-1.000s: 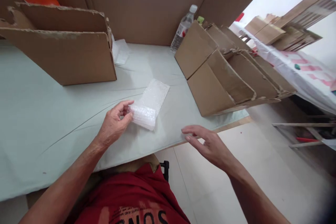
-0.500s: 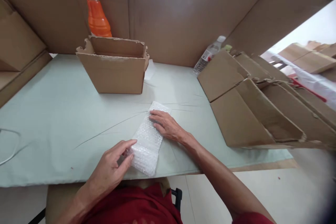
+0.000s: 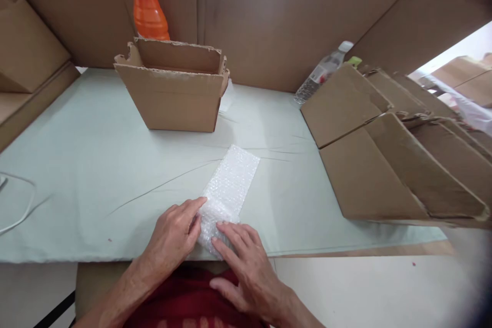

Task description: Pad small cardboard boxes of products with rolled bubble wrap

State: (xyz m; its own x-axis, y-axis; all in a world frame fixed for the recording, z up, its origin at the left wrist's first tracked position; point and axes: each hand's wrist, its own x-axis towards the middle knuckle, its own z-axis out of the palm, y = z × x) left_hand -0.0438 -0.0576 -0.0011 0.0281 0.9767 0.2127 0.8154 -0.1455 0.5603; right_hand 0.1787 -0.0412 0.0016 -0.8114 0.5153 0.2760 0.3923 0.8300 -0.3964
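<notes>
A strip of clear bubble wrap (image 3: 235,174) lies slantwise on the table, its near end folded into a thicker layer. At the left edge of that fold, my left hand (image 3: 175,230) is closed, thumb and fingers gripping the wrap. Resting over the near right part is my right hand (image 3: 248,266), its fingers apart and their tips touching the plastic, the thumb held away. Whether anything lies inside the fold cannot be made out.
A cardboard box (image 3: 180,97) with an uncovered top stands behind the wrap, an orange bottle (image 3: 149,10) behind it. To the right are several cardboard bins (image 3: 353,174) and a clear water bottle (image 3: 323,72). A white cable (image 3: 28,205) lies at the left on the pale green cloth (image 3: 96,164).
My right hand has moved from the far part of the bubble wrap down to its near folded end. My left hand stays at the fold's left edge. The view has shifted slightly.
</notes>
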